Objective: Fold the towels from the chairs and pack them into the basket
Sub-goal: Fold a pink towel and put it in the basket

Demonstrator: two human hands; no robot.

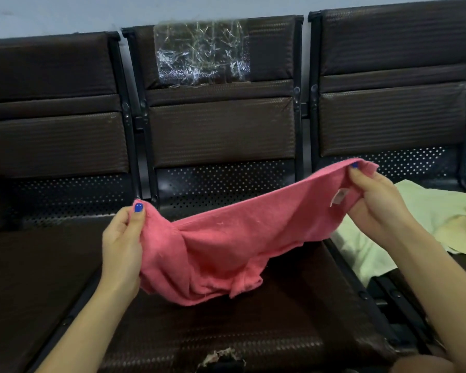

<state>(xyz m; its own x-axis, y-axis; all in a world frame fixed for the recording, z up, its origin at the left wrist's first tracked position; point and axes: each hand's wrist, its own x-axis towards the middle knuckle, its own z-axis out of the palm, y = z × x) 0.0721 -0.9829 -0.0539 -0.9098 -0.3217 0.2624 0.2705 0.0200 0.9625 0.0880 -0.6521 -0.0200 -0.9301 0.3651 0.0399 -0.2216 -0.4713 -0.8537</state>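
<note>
Head view: your soft pink terry towel [226, 246] hangs in the air over the middle dark brown padded chair seat [253, 327], its long axis running from lower left to upper right between your two hands. Left hand [123, 246] pinches one top corner, thumb over the cloth, fingers curled behind. Right hand [374, 195] pinches the opposite corner, held higher and farther out; a white label [339, 197] sits just beside it. Cloth sags and bunches between the grips, lowest folds near or touching the seat; contact cannot be told. Judgement: edge needs tensioning before any fold. Pale green towel [404, 211] and pale yellow towel [463, 227] lie on the right chair, close to your right forearm. Basket not in view. Crinkled clear plastic sheet [202, 52] is stuck on the middle backrest.
</note>
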